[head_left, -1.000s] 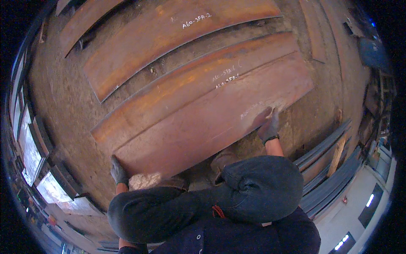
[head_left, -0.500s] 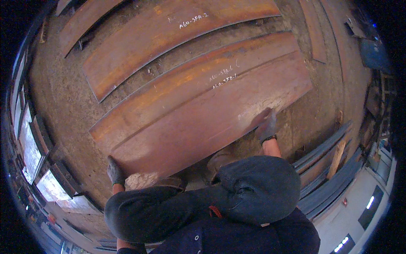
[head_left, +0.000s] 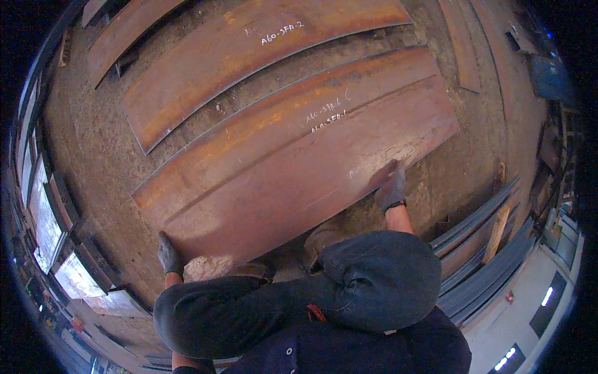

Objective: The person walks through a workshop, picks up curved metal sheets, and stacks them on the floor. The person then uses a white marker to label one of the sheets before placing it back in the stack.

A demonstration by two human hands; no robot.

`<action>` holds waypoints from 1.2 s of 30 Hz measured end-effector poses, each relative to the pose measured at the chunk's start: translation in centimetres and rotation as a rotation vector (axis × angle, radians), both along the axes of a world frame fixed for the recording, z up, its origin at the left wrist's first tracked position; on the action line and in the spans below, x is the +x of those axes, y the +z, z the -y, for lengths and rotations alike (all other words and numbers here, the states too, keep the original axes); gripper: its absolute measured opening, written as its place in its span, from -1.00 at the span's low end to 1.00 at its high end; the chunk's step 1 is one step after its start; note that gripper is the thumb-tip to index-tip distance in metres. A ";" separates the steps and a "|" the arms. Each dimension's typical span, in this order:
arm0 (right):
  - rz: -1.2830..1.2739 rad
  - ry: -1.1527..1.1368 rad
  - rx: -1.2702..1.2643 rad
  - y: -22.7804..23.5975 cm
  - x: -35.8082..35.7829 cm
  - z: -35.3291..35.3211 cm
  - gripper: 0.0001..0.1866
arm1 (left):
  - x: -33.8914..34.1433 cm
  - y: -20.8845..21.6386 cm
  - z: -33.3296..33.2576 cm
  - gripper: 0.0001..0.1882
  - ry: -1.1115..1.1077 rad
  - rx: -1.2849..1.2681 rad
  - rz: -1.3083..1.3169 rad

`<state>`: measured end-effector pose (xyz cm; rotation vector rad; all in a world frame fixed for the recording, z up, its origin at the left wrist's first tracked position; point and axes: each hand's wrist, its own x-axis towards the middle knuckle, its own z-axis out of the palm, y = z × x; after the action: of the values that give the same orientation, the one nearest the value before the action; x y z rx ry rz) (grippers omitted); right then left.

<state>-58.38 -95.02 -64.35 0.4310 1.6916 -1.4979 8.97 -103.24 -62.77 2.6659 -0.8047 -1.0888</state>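
A long reddish-brown steel plate [head_left: 280, 181] lies in front of my knees, slanting up to the right, with white chalk marks on it. It rests on a second steel plate [head_left: 249, 134], whose rust-orange far part shows beyond its edge. My left hand [head_left: 169, 255], in a grey glove, grips the upper plate at its left end. My right hand [head_left: 392, 187], gloved too, holds the near long edge toward the right, thumb on top. The fingers under the plate are hidden from view.
Farther off lies another rusty chalk-marked plate [head_left: 218, 68], with a narrower plate [head_left: 128, 34] at the far left. Dark metal bars [head_left: 492, 274] and a wooden strip [head_left: 496, 234] are stacked at my right. Shiny sheets [head_left: 78, 277] stand at the left. The ground [head_left: 93, 168] is brown and dirty.
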 end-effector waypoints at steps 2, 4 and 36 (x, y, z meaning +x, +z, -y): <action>-0.028 0.004 0.030 -0.2 -0.1 0.0 -0.53 | 0.2 -0.1 -0.1 0.01 -0.004 0.033 -0.001; -0.009 -0.019 0.009 -0.3 -0.2 0.1 -0.56 | 0.5 -0.3 -0.3 0.02 -0.030 0.056 0.037; 0.033 -0.028 -0.013 -1.5 -0.1 -0.4 -0.56 | 0.5 -0.8 -0.3 0.04 0.059 0.013 -0.044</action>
<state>-58.51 -94.62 -65.85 0.4720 1.6556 -1.5125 9.48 -102.94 -63.59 2.6485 -0.7093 -1.1386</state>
